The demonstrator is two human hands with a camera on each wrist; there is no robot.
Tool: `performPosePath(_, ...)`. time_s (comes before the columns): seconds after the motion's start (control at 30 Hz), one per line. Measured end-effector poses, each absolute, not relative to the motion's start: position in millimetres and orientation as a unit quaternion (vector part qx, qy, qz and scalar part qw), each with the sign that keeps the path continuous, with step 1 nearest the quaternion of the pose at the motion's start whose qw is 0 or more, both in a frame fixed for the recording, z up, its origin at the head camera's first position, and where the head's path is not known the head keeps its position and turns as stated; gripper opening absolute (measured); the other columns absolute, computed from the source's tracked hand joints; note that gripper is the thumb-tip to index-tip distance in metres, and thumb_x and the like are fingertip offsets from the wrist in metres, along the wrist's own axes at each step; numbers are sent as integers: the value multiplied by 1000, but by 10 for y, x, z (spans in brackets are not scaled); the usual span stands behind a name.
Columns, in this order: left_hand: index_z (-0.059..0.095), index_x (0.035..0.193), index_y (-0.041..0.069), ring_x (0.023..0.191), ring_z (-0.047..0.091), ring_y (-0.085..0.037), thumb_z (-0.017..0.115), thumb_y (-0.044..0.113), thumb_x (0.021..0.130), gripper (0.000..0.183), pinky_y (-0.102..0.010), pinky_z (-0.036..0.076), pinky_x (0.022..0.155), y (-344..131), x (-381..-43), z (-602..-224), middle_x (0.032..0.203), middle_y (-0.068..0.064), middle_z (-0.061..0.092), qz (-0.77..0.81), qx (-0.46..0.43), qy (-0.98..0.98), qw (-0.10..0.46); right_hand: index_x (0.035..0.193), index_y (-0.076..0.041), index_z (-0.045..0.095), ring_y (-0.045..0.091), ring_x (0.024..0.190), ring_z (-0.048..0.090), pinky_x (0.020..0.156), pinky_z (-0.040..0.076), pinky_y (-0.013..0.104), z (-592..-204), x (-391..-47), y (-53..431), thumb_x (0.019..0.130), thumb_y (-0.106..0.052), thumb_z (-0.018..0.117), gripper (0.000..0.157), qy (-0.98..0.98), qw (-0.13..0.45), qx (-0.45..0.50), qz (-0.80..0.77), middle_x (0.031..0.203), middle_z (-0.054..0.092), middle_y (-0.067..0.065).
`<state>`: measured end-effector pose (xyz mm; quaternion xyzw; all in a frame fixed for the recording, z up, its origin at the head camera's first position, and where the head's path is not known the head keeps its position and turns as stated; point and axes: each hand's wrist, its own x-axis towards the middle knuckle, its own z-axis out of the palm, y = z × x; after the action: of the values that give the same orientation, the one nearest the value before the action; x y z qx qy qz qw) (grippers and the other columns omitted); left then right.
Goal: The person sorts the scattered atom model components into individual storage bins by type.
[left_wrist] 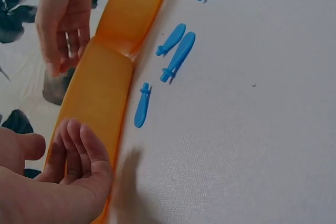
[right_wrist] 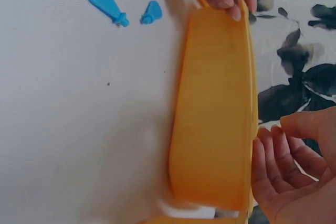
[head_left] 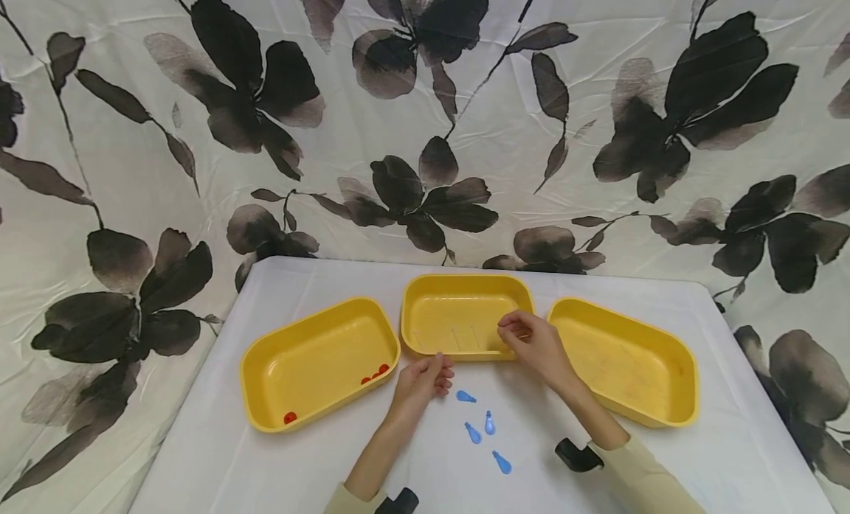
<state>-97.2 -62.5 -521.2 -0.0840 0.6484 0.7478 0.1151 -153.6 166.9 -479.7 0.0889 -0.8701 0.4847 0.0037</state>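
Note:
At the front wall of the middle yellow tray [head_left: 425, 347], my left hand [head_left: 423, 381] has its fingers loosely bent. In the left wrist view a gap shows between its thumb [left_wrist: 32, 146] and fingers, with nothing seen there. Over the tray's right end hangs my right hand [head_left: 536, 343], thumb and index fingertip close together; I cannot tell whether they pinch something thin. Several faint, thin, clear lines [head_left: 455, 338] show on the tray's floor. On the white cloth in front lie several small blue paddle-shaped pieces [head_left: 473, 433], each with a collar and stub at its narrow end.
To the left, another yellow tray [head_left: 312, 337] has several small red pieces [head_left: 290, 417] along its near side. A third yellow tray [head_left: 624, 352] stands at an angle on the right. Behind the white table hangs a cloth [head_left: 412, 248] with dark flowers.

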Motion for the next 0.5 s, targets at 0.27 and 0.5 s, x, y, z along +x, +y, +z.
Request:
performPosePath(0.27, 71, 113, -5, 82, 64, -13, 61, 12, 104, 22, -19, 57, 72, -570, -971, -5222, 95, -9, 70, 707, -59, 695, 118, 110, -3, 70, 21, 92, 65, 83, 53, 16, -4745, -1433, 1814, 97, -11, 73, 16, -866, 11, 68, 496, 99, 69, 9)
performPosePath(0.5, 72, 110, 0, 90, 65, -18, 65, 13, 102, 18, -17, 54, 75, -549, -948, -5258, 106, -14, 71, 669, 7, 736, 108, 110, -3, 70, 22, 93, 66, 84, 54, 17, -4758, -1354, 1927, 96, -12, 74, 17, -864, 36, 71, 496, 100, 69, 8)
